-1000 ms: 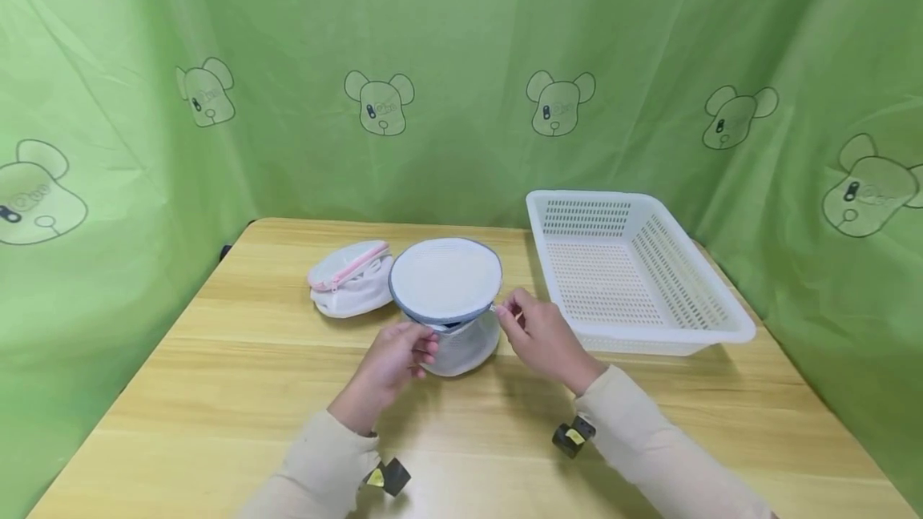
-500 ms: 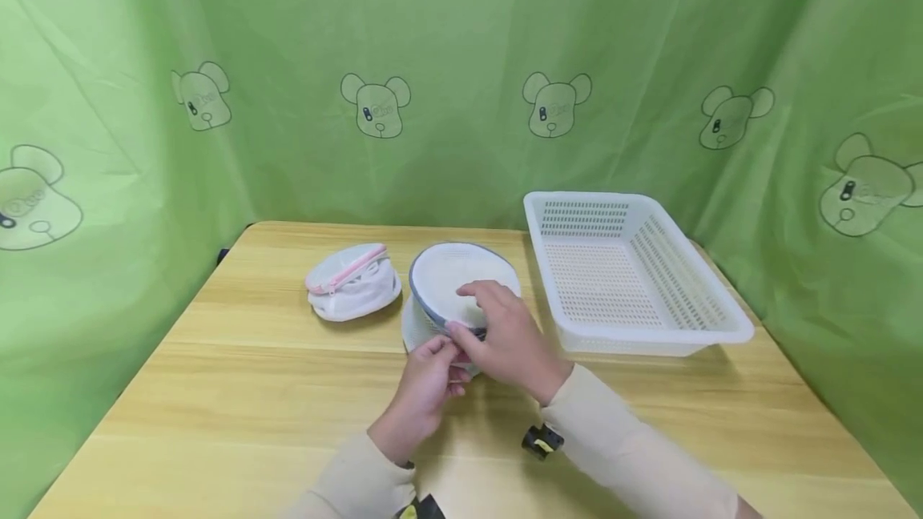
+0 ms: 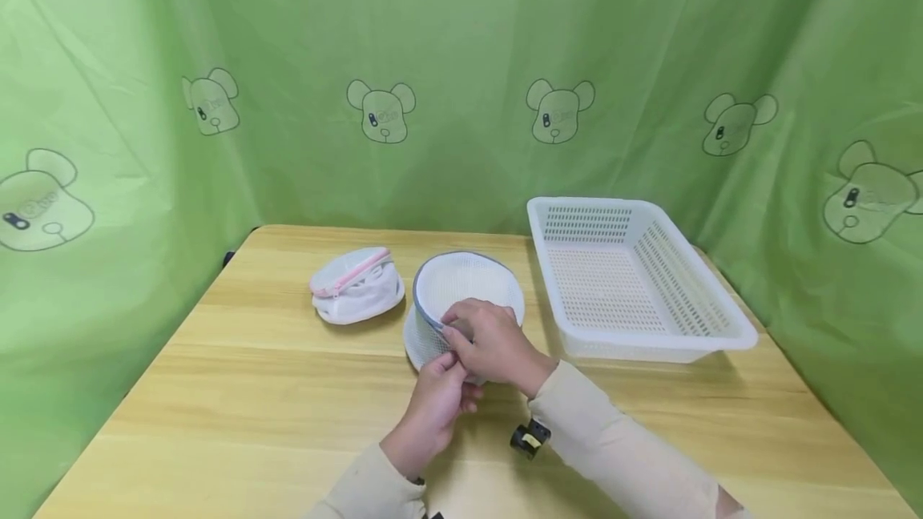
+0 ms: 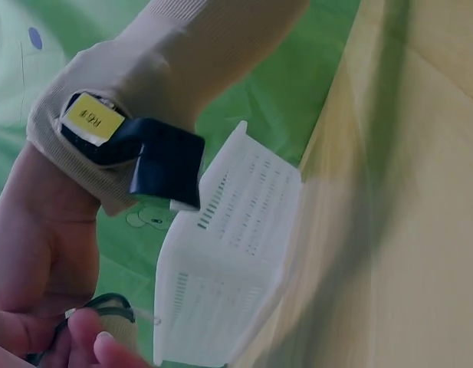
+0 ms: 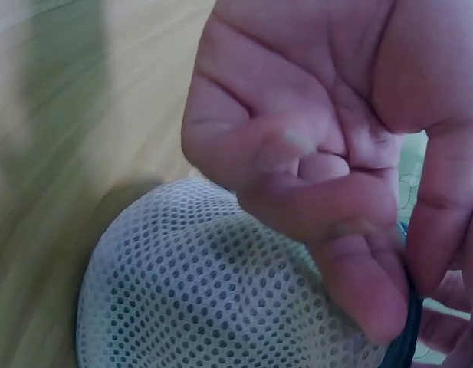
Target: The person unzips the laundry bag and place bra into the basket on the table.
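A round white mesh laundry bag [image 3: 461, 283] with blue-grey trim stands mid-table, its circular top tilted toward me. My right hand [image 3: 493, 343] pinches the trimmed rim at the front, thumb outside and fingers over the top. Just below it, my left hand [image 3: 436, 403] pinches the front edge of the same bag. In the right wrist view, the perforated mesh side [image 5: 198, 284] shows beneath the curled fingers [image 5: 359, 284]. A loop of dark trim [image 4: 117, 307] appears between the hands in the left wrist view. My fingers hide the exact spot being gripped.
A smaller white mesh bag [image 3: 356, 287] with a pink zipper sits to the left, some white cloth-like folds under its top. On the right stands a white perforated plastic basket [image 3: 649, 343] on the wooden table [image 3: 238, 423]. Green curtains [image 3: 461, 166] surround the table.
My right hand has moved from the bag's right edge to its front rim, close to the left hand. The bag has shifted slightly right, and its top tilts more toward me.
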A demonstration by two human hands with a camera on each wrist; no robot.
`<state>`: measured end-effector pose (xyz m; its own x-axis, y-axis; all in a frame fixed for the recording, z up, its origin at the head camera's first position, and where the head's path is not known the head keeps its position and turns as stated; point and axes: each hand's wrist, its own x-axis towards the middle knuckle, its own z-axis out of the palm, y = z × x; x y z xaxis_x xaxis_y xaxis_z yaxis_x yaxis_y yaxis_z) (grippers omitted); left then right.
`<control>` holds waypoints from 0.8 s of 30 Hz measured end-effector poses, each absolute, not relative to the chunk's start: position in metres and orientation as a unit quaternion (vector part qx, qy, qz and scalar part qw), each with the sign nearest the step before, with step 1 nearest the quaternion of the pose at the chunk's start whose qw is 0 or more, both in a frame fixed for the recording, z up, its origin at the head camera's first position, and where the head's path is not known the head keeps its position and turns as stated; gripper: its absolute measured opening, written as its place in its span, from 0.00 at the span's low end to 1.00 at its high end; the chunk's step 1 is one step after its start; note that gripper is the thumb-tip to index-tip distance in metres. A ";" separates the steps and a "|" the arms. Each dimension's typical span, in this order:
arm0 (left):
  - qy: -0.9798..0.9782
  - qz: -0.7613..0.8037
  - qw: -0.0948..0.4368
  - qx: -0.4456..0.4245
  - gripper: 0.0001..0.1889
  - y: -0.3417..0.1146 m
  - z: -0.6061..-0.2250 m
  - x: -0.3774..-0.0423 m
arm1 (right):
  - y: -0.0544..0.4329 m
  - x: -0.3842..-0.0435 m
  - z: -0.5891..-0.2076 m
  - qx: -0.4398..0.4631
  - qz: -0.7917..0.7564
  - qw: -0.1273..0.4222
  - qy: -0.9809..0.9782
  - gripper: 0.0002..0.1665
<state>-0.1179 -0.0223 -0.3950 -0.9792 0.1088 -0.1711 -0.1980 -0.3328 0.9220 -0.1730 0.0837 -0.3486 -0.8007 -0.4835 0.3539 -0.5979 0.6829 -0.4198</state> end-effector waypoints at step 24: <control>0.563 0.818 -0.002 -0.118 0.08 -0.080 -0.397 -0.141 | 0.107 -0.192 -0.346 0.363 0.367 0.170 -0.840 0.08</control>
